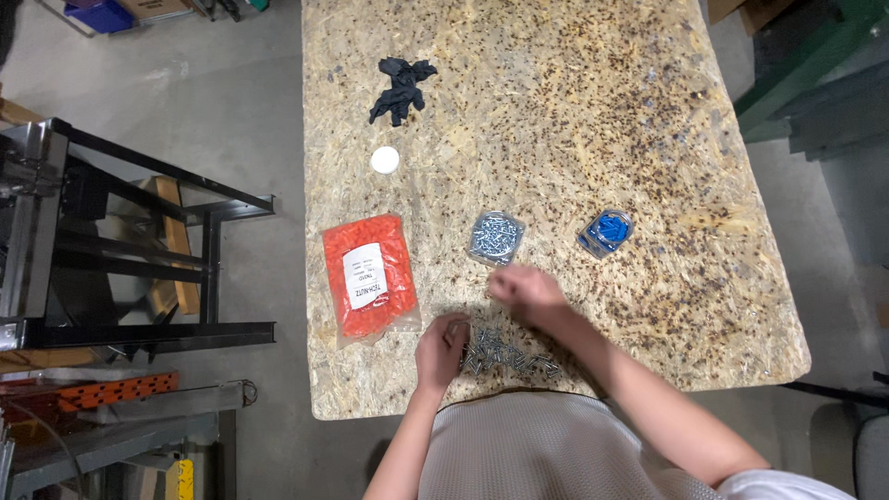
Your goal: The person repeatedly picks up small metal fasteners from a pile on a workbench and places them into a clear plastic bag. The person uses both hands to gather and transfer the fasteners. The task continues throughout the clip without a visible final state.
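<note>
Resting curled on the loose screw pile [505, 355], left hand [441, 350] touches it; right hand [526, 292], fingers closed and blurred, hovers just beyond, near the bagged screws [495, 237].

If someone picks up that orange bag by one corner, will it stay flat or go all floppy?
The orange bag would probably sag: it looks like thin clear plastic stuffed with small loose pieces, which would likely slide toward the low end. It seems light for its size, and its glossy film may be a bit slippery.
</note>
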